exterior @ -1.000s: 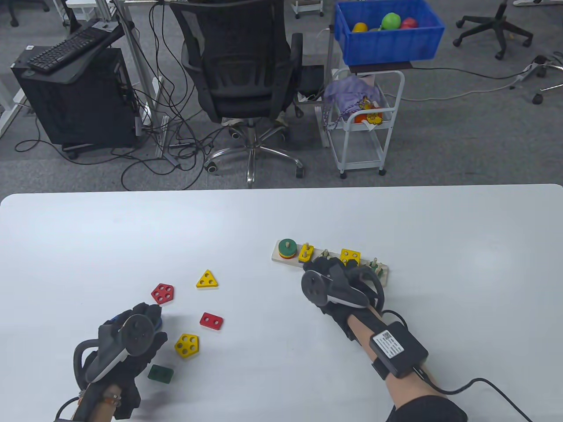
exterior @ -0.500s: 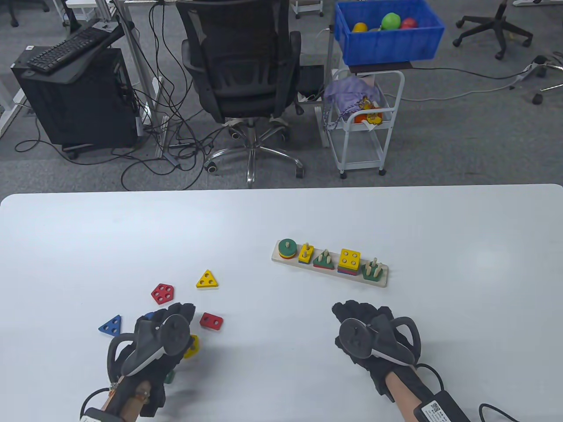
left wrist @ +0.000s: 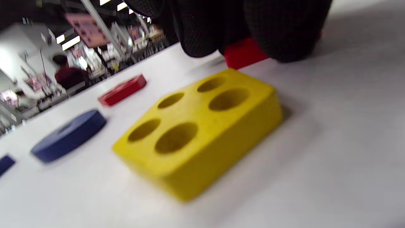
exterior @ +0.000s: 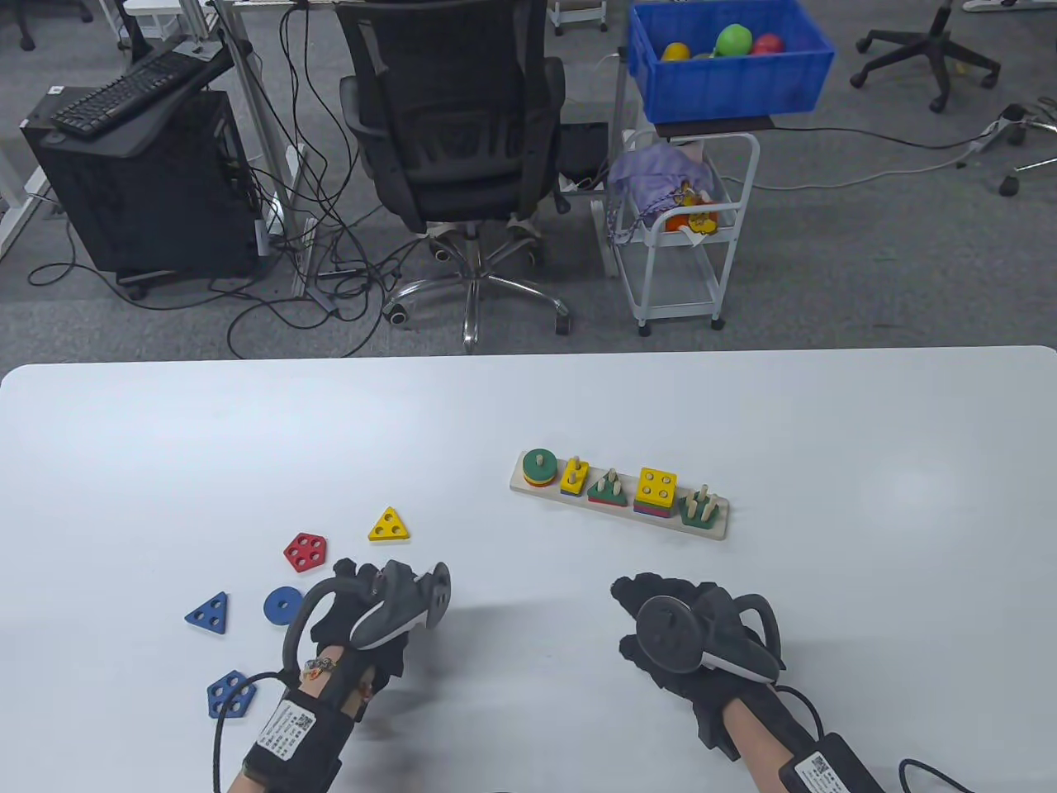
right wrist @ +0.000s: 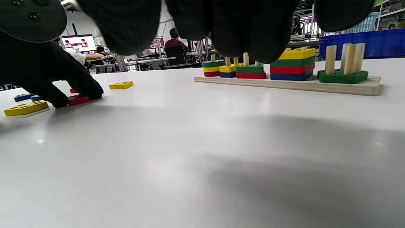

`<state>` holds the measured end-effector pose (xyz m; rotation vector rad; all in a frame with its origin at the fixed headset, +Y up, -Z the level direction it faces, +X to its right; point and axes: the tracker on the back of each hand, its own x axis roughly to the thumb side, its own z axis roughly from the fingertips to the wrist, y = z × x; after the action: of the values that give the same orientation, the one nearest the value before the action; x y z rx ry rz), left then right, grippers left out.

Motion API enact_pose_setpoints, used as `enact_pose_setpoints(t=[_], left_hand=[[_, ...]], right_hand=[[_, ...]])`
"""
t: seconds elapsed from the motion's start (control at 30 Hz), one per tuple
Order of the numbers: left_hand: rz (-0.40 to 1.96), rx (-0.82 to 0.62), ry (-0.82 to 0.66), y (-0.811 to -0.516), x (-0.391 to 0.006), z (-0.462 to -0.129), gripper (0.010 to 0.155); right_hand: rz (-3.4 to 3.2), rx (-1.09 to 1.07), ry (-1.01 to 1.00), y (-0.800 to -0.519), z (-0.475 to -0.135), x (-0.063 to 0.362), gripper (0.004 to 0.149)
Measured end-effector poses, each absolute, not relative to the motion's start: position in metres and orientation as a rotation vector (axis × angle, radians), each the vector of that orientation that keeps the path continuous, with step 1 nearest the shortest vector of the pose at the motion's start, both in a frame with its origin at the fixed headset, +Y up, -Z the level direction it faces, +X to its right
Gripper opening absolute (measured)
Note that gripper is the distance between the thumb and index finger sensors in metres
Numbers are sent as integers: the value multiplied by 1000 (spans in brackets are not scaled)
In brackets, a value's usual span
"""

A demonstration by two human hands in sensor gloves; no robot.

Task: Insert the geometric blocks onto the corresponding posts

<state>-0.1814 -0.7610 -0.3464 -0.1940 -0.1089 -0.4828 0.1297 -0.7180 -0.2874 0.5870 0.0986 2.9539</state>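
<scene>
The wooden post board (exterior: 720, 526) lies right of centre and carries a green disc (exterior: 539, 462), a yellow rectangle (exterior: 575, 477), a green triangle (exterior: 609, 491), a yellow square (exterior: 657, 486) and a green pentagon (exterior: 698, 514). My left hand (exterior: 376, 607) is down on the table at the front left. Its fingertips pinch the red rectangle block (left wrist: 245, 57), which the hand hides in the table view. Just behind those fingers lies the yellow pentagon (left wrist: 199, 129). My right hand (exterior: 685, 636) hovers in front of the board with loose fingers, holding nothing.
Loose blocks lie around the left hand: a yellow triangle (exterior: 388, 526), a red pentagon (exterior: 305, 552), a blue disc (exterior: 282, 605), a blue triangle (exterior: 208, 614) and a blue pentagon (exterior: 231, 694). An office chair (exterior: 454, 124) and a cart stand beyond the table's far edge.
My right hand drew back from the board toward the front edge. My left hand moved right and turned onto the red rectangle, uncovering the blue disc, triangle and pentagon.
</scene>
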Motion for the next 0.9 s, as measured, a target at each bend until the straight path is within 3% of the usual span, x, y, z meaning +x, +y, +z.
enact_pose_setpoints(t=[0.17, 0.33, 0.47, 0.57, 0.7, 0.9], left_hand=[[-548, -218, -167, -761, -176, -350, 58], [-359, -149, -208, -735, -164, -345, 60], [3, -161, -325, -706, -144, -331, 61], [360, -250, -407, -694, -126, -322, 61], [829, -492, -488, -699, -108, -314, 61], [1200, -689, -444, -719, -104, -308, 61]], right_hand=[[2980, 600, 92, -719, -286, 128, 64], [2962, 622, 53, -718, -284, 124, 67], [2882, 703, -109, -713, -275, 112, 74], [2732, 797, -352, -702, -262, 99, 82], [2617, 856, -630, -691, -245, 87, 82], [2566, 830, -841, -685, -237, 91, 76]])
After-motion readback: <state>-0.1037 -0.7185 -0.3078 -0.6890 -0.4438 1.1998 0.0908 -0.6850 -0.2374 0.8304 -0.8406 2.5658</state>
